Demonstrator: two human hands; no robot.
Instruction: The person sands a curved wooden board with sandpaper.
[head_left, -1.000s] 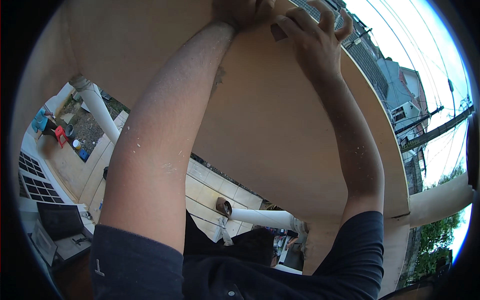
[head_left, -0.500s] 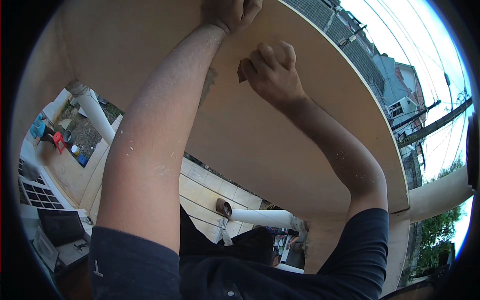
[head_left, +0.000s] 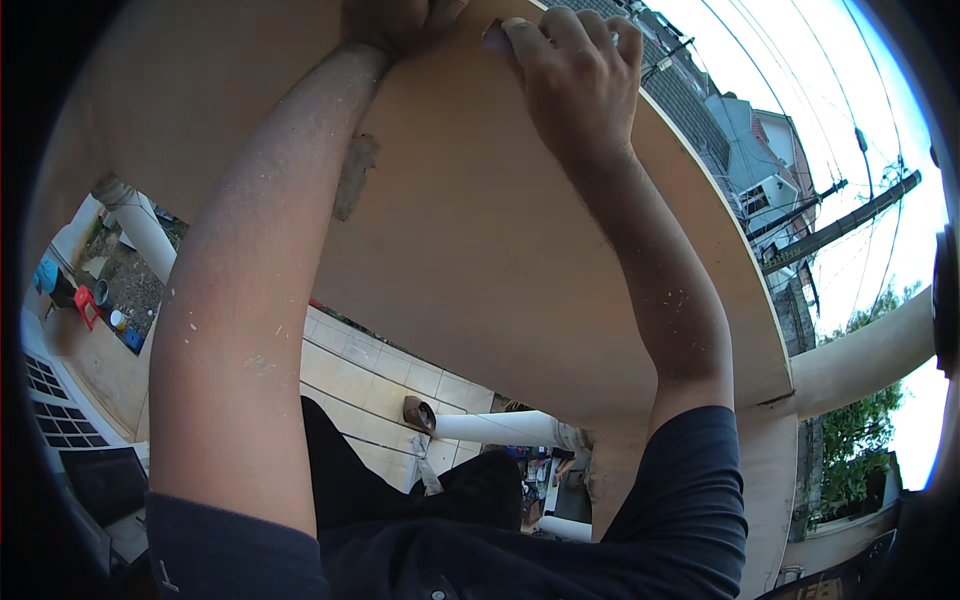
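Observation:
My right hand (head_left: pixel 580 85) is raised near the outer edge of a tan painted wall surface (head_left: pixel 480 250). Its fingers are curled around a small reddish-brown piece of sandpaper (head_left: pixel 495 36), of which just a corner sticks out by the thumb side. My left hand (head_left: pixel 395 22) is up at the top of the picture, close to the same surface. The frame's upper edge cuts off most of its fingers, so its grip is hidden. Beside my left forearm, a rough grey patch (head_left: pixel 356 175) interrupts the tan paint. Pale specks dot both forearms.
Below lies a tiled floor (head_left: pixel 350 350) with a white column (head_left: pixel 500 429) and a brown container (head_left: pixel 418 412) near it. A red stool (head_left: pixel 86 307) and a person in blue (head_left: pixel 47 276) are far left. Overhead wires and a utility pole (head_left: pixel 850 225) appear outside at right.
My right hand has moved up toward the outer edge of the surface, still gripping the sandpaper. The whole view has shifted, and my left hand now sits further left in it.

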